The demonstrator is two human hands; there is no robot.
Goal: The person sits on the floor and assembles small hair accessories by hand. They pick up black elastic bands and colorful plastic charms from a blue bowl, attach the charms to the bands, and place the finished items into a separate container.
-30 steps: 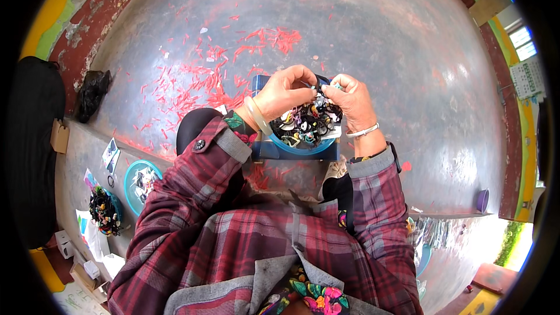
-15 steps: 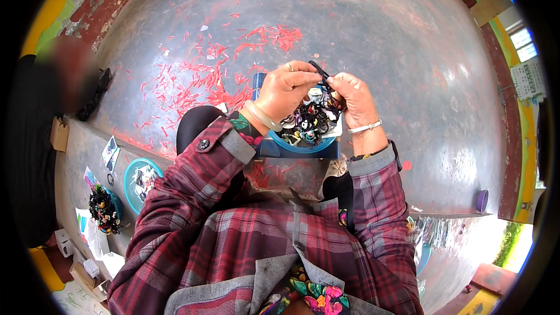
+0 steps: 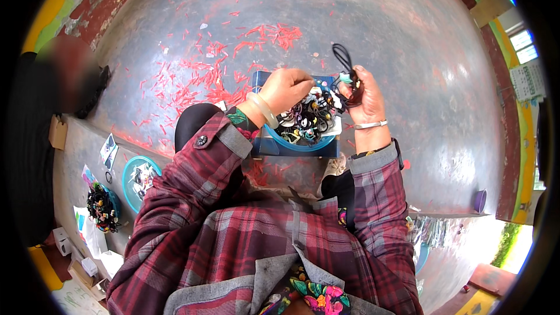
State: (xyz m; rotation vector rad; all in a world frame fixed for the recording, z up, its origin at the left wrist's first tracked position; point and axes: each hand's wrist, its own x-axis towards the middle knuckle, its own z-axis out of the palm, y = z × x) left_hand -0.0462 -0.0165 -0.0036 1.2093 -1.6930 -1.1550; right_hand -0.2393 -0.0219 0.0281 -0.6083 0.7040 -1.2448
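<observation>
My right hand (image 3: 367, 98) is closed around a small bunch of black cord loops, which look like hair ties (image 3: 343, 56). One loop stands up above the thumb, and a pale green charm shows beside it. To the left, my left hand (image 3: 288, 90) hovers over the pile with its fingers curled together; whatever may be in them is hidden. Below both hands a round blue basin (image 3: 298, 149) holds a heap of black hair ties (image 3: 309, 118) with small coloured charms. This basin sits on a dark blue box (image 3: 265, 150) in front of my knees.
Red scraps (image 3: 204, 81) litter the floor ahead and to the left. At my left stand a turquoise basin (image 3: 126, 178) of pale pieces and a full container of dark hair ties (image 3: 104, 209). A person in black (image 3: 32, 140) is at the far left. A purple cup (image 3: 480, 200) stands right.
My hands have moved apart. The left has dropped lower over the basin, off the black loop; the right has shifted slightly right and keeps the loop, which now sticks up freely.
</observation>
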